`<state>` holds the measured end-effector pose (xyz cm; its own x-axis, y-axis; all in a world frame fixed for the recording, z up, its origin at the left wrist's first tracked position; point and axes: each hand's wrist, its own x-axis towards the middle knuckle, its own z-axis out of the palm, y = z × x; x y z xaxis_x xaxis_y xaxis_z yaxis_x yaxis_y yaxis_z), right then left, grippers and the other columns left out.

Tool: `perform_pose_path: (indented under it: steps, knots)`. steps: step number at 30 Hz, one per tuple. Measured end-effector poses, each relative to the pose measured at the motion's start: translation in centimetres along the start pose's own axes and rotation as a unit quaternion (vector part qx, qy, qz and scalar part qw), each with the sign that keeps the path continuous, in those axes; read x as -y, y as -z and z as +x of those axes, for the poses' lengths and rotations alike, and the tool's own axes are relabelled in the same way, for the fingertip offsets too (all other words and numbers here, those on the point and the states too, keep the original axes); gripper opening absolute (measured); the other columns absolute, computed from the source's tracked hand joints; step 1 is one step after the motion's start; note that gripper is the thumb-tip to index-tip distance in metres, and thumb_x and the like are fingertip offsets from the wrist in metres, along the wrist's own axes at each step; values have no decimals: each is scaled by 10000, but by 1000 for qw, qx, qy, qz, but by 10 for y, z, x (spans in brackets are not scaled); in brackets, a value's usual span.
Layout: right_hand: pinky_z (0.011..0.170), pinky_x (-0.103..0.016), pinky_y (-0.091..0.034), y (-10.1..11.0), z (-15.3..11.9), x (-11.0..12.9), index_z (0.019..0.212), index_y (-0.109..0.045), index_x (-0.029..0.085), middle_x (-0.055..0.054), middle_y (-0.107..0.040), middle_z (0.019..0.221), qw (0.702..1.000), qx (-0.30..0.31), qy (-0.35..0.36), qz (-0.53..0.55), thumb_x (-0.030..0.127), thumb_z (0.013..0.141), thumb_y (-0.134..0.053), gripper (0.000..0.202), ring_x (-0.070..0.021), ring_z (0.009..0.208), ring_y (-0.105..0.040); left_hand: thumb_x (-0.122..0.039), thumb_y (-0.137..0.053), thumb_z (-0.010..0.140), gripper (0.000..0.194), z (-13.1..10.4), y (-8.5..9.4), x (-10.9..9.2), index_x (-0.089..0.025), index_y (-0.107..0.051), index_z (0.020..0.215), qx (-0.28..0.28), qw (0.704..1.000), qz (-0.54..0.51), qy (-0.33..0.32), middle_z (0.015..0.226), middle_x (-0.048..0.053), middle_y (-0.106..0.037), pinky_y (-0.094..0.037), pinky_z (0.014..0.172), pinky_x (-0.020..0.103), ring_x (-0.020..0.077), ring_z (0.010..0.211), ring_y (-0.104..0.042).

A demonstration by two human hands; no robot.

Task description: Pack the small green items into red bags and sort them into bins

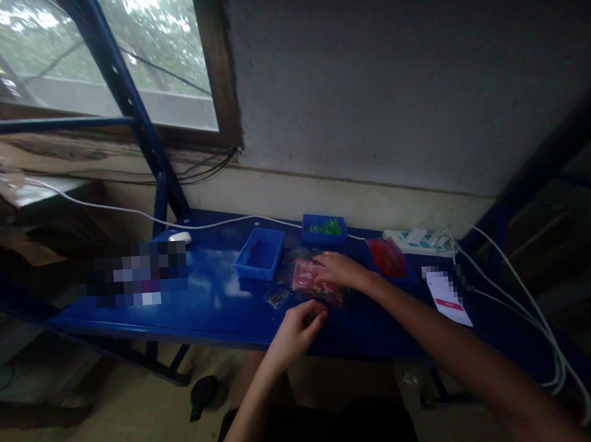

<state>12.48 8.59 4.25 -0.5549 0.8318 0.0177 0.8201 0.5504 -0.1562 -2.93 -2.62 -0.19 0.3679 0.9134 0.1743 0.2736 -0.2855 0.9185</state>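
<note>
My right hand [341, 271] reaches over a pile of clear plastic packets with pink contents [305, 275]. Its fingers are apart and touch the packets from the right. Near the front edge of the table, my left hand [302, 326] is curled, thumb against the fingers; whether something small is inside cannot be seen. Just beyond it lies a small clear bag of dark, thin pieces [278, 298]. Behind the pile are a blue tray [252, 271], with no contents visible, and a blue tray of green pieces [326, 227]. A tray of red packets [386, 258] stands beside my right wrist.
The blue table [209, 279] stands against the wall. To the right lie a phone [448, 298], a white power strip [417, 241] and loose white cables [526, 307]. A white object [180, 238] and a blurred-out patch are at the left. Blue metal posts frame the table.
</note>
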Motion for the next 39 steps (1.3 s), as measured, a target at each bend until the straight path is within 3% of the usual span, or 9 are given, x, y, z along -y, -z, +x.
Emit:
perform_pose_path:
  steps: [6,11,13,16,20,23,27,32,39]
  knots:
    - [751,-260,-416,22,-6,4,917,-652,162,-76,-654,953,999,-36,30,26,173,736,-698,187,-201,901,-599,-327,-466,873,245,0,0,0,-133,-585,783,-13,1000,4,-1,644,-20,-508,-310,571,214,115,613,-421]
    - [600,-240,-383,31,-34,16,762,-604,193,12,-635,694,975,-121,-21,183,148,752,-605,46,-152,648,-582,-342,-473,872,248,2,-1,4,-132,-605,865,-29,999,-21,-2,667,-10,-532,-336,580,222,127,627,-455]
    - [591,-242,-401,22,-50,19,765,-594,201,23,-634,685,942,-169,-30,287,223,740,-628,48,-150,628,-577,-353,-499,859,288,3,-2,7,-138,-585,1032,-61,997,-52,-5,803,22,-588,-383,638,231,149,719,-513]
    - [610,-254,-454,-7,-73,26,787,-580,205,15,-657,730,858,-220,-52,461,324,691,-683,185,-164,664,-598,-379,-546,833,387,4,-4,10,-142,-537,1140,-77,994,-81,4,926,55,-609,-405,657,234,163,785,-540]
    - [683,-314,-505,-52,-93,38,837,-592,202,-20,-691,791,748,-255,-141,596,381,659,-724,285,-211,730,-637,-392,-519,849,276,3,-5,11,-127,-591,819,-44,998,-36,12,675,-4,-539,-344,570,218,122,622,-457]
    - [735,-345,-518,-69,-96,44,906,-603,203,-36,-703,863,704,-250,-159,645,406,644,-740,358,-239,794,-652,-386,-490,863,299,2,-4,9,-139,-529,700,-41,999,-14,27,598,-37,-450,-297,536,215,101,568,-387]
    - [732,-316,-513,-71,-99,42,977,-605,206,-32,-700,896,707,-242,-154,646,468,695,-690,393,-229,821,-646,-404,-471,871,314,2,-3,6,-147,-503,694,-38,998,-29,41,610,-34,-461,-311,552,217,106,581,-408]
    - [800,-306,-482,-73,-104,38,967,-647,207,-49,-697,955,726,-289,-207,588,513,743,-611,381,-243,923,-624,-406,-453,877,314,1,-2,5,-154,-503,695,-40,997,-33,49,626,-21,-499,-329,569,221,116,597,-436]
    - [682,-301,-488,-73,-104,40,918,-640,176,-59,-694,819,736,-276,-170,594,489,752,-618,355,-225,754,-628,-388,-449,872,313,1,-2,5,-154,-511,675,-39,998,-15,36,619,-15,-515,-332,561,222,116,583,-439]
